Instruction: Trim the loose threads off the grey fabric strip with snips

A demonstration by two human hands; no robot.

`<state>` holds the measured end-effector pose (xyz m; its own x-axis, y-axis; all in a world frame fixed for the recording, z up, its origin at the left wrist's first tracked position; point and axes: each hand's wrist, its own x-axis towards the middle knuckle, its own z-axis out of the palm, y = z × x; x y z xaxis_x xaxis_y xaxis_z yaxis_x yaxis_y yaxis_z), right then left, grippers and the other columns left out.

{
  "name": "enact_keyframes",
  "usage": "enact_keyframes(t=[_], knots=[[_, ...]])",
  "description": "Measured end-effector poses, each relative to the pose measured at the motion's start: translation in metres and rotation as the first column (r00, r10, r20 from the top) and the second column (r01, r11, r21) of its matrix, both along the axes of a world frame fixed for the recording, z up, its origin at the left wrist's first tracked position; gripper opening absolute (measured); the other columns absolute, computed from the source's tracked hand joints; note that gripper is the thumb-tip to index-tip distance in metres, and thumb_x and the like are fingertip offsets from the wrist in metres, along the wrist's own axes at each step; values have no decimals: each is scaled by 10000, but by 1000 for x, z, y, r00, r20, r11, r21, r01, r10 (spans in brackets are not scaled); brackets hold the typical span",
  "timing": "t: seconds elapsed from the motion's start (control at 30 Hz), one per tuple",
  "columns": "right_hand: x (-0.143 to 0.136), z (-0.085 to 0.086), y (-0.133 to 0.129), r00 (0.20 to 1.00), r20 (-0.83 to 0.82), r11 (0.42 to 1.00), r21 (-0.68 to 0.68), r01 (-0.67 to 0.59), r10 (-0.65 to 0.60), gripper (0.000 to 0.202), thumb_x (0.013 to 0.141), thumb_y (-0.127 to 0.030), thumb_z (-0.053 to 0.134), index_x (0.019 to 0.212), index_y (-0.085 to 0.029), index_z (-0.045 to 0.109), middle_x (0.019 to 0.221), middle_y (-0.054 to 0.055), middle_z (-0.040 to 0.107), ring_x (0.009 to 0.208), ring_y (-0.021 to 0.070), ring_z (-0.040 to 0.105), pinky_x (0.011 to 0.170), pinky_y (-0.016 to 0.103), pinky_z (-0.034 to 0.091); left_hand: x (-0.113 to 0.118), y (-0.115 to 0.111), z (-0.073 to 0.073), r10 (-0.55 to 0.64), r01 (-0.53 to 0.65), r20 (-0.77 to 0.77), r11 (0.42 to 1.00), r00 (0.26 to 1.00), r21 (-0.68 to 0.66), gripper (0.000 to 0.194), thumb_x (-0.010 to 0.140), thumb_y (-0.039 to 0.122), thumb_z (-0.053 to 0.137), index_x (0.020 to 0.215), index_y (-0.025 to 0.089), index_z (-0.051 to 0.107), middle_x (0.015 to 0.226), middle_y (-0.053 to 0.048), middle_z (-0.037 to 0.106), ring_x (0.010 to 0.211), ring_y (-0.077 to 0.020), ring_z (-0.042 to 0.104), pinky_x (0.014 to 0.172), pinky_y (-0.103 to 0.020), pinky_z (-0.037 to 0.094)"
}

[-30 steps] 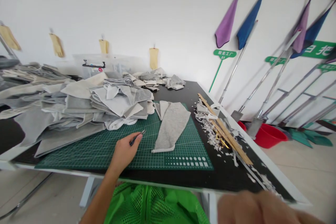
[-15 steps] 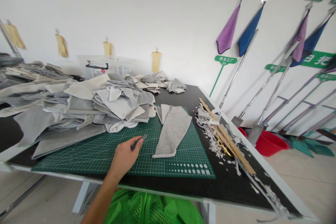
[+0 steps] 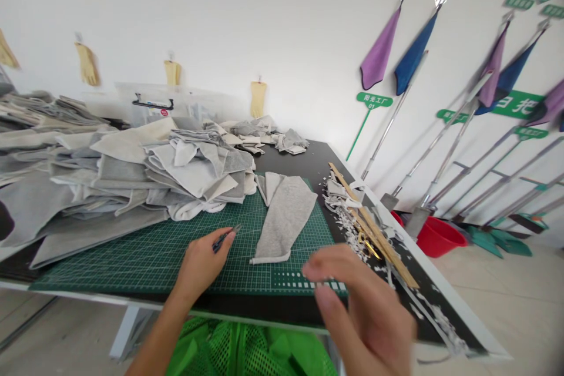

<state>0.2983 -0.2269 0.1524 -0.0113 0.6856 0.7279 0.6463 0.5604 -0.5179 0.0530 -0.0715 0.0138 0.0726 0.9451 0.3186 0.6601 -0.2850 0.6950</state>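
Note:
Over the green cutting mat [image 3: 145, 264], my left hand [image 3: 205, 258] is closed on a small dark tool [image 3: 222, 239], its pointed metal tip facing right. My right hand [image 3: 361, 305] is above the mat's front right corner, thumb and index finger apart, nothing between them; its other fingers are curled. A grey cloth piece [image 3: 286, 220] lies on the mat between and beyond both hands, with a folded lighter flap at its upper left. Neither hand touches it. A large heap of grey and white cloth pieces [image 3: 127, 170] covers the mat's left part.
Wooden strips [image 3: 374, 226], gold-handled scissors [image 3: 369, 245] and white scraps lie along the table's right side. A smaller cloth pile [image 3: 293, 141] and a clear plastic box [image 3: 152, 106] stand at the back. Green mesh material [image 3: 247, 349] hangs below the front edge.
My right hand has come into view from the lower right. My left hand still holds the tool over the mat. The camera view has shifted slightly to the right.

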Motion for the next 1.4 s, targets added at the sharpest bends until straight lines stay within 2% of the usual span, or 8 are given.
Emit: enact_keyframes(t=[0.13, 0.33, 0.53, 0.77, 0.93, 1.13, 1.27, 1.4], knots=[[26, -49, 78, 874, 431, 954, -283, -104, 223, 453, 919, -129, 595, 1366, -206, 600, 1366, 156, 626, 1267, 333, 575, 1096, 575, 472, 1, -2, 1, 10, -10, 2, 1000, 1000, 6, 428, 1020, 555, 554, 1195, 194, 704, 1108, -76, 755, 1030, -225, 715, 1012, -483, 531], [56, -96, 131, 748, 498, 878, -413, -242, 440, 271, 949, -208, 697, 1215, -247, 734, 1341, 89, 683, 1260, 261, 633, 1122, 416, 484, 2, -3, 2, -5, 5, 19, 1000, 1000, 15, 401, 1021, 533, 567, 1189, 195, 705, 1118, -75, 753, 1027, -221, 716, 1006, -478, 539], [62, -94, 148, 892, 392, 946, -306, -103, 224, 252, 1068, -266, 456, 1143, -199, 688, 985, 85, 769, 877, 246, 741, 804, 347, 577, 2, -5, 4, -1, -1, 64, 1000, 998, 31, 420, 1020, 547, 557, 1186, 195, 715, 1128, -78, 767, 1033, -223, 727, 1007, -473, 541], [103, -54, 206, 975, 170, 977, -136, 167, -143, 376, 1069, -453, 414, 1164, -171, 644, 867, 89, 722, 761, 258, 672, 711, 361, 509, -2, -9, 18, 4, -12, 75, 994, 997, 107, 416, 1005, 594, 532, 1201, 289, 737, 1143, 12, 789, 1023, -204, 753, 906, -314, 581], [119, -32, 265, 984, 176, 967, -240, 80, -38, 457, 1067, -531, 372, 1109, -182, 664, 928, 75, 726, 836, 244, 672, 711, 336, 526, -14, 3, 34, -84, 84, -9, 983, 996, 161, 352, 1007, 548, 571, 1235, 321, 712, 1198, 55, 772, 1084, -160, 737, 979, -240, 551], [116, -64, 282, 905, 345, 890, -450, -75, 251, 352, 1036, -501, 493, 952, -221, 690, 1078, 87, 717, 1041, 262, 680, 987, 417, 535, -30, 29, 47, -217, 265, -230, 943, 949, 202, 289, 1011, 487, 601, 1280, 394, 654, 1179, 113, 767, 1018, -137, 756, 886, -229, 587], [117, -98, 281, 858, 413, 852, -521, -53, 306, 452, 966, -519, 647, 1315, -232, 633, 1576, 143, 458, 1423, 368, 471, 1187, 585, 381, -26, 46, 55, -256, 409, -415, 847, 873, 339, 298, 1062, 456, 506, 1318, 341, 607, 1087, 68, 783, 906, -149, 773, 748, -250, 610], [116, -112, 286, 840, 488, 857, -512, 55, 237, 695, 959, -497, 674, 1543, -197, 446, 1568, 187, 459, 1434, 397, 444, 1186, 658, 359, -11, 69, 37, -432, 578, -407, 727, 805, 371, 382, 1118, 407, 315, 1207, 257, 656, 861, 5, 767, 689, -147, 737, 622, -244, 573]])
